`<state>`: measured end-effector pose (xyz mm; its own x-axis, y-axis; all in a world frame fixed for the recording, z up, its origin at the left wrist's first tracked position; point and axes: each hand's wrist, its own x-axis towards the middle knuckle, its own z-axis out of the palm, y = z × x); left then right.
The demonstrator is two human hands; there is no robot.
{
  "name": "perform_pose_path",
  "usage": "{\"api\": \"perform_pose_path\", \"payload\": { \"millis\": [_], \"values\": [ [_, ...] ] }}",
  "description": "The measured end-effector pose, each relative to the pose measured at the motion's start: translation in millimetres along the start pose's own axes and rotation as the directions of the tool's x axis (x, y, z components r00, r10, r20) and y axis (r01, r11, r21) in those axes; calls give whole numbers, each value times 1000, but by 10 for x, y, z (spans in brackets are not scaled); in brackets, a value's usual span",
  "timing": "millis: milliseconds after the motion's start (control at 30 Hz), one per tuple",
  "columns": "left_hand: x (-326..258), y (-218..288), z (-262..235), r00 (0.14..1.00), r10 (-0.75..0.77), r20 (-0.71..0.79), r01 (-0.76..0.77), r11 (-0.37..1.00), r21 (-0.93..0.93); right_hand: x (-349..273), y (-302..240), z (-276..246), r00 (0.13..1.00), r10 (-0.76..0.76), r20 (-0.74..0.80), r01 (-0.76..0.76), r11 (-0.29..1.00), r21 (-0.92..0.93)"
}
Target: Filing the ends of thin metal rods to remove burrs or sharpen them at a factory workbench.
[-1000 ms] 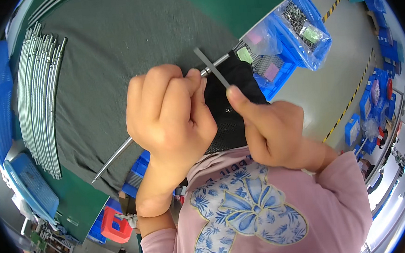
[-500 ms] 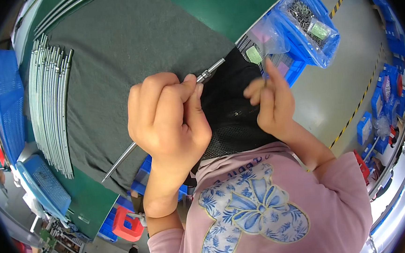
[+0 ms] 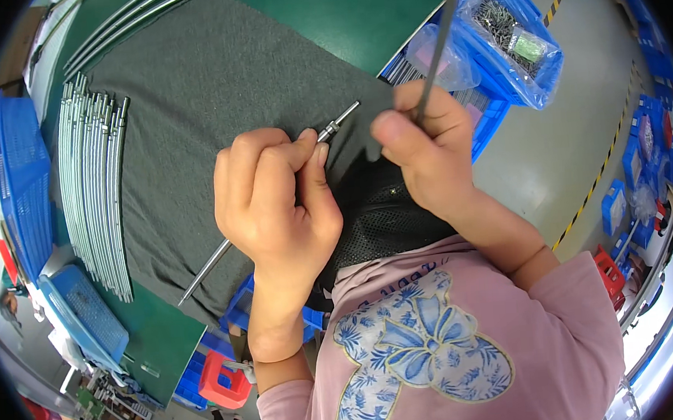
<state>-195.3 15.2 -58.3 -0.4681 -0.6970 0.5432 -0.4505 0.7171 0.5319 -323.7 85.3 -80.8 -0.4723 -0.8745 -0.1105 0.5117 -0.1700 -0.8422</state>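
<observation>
My left hand (image 3: pixel 273 203) is closed around a long thin metal rod (image 3: pixel 204 268). The rod's tip with a small fitting (image 3: pixel 337 124) sticks out past my thumb, over the dark grey cloth (image 3: pixel 203 87). My right hand (image 3: pixel 426 145) pinches a slim dark flat tool (image 3: pixel 436 47) that points up and away. Its fingers sit just right of the rod's tip, a little apart from it.
A row of several similar metal rods (image 3: pixel 93 188) lies at the cloth's left side. Blue bins (image 3: pixel 22 177) stand at far left, a blue bin with bagged small parts (image 3: pixel 508 38) at upper right. The green tabletop (image 3: pixel 346 10) lies beyond the cloth. Floor with striped tape (image 3: pixel 599 168) is on the right.
My right hand has drawn the dark tool away from the rod's tip and raised it to the right. My left hand keeps its hold on the rod.
</observation>
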Motion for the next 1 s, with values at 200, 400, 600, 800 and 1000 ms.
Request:
{"api": "perform_pose_path", "payload": {
  "millis": [200,400,600,800,1000],
  "values": [
    [4,-14,24,1000,31,-1,-31,999,-8,132,73,177,899,-414,142,396,630,-668],
    [-16,2,31,1000,27,-16,-27,1000,13,147,69,57,783,-620,48,374,408,-833],
    [-25,-4,45,997,63,-51,-61,997,41,61,20,-163,918,-328,-225,144,802,-579],
    [-20,25,20,999,37,-14,-36,997,67,72,-58,-87,967,-254,38,228,780,-583],
    [-25,17,-23,999,35,17,-36,997,74,135,-29,-86,978,-190,84,204,808,-552]
  ]
}}
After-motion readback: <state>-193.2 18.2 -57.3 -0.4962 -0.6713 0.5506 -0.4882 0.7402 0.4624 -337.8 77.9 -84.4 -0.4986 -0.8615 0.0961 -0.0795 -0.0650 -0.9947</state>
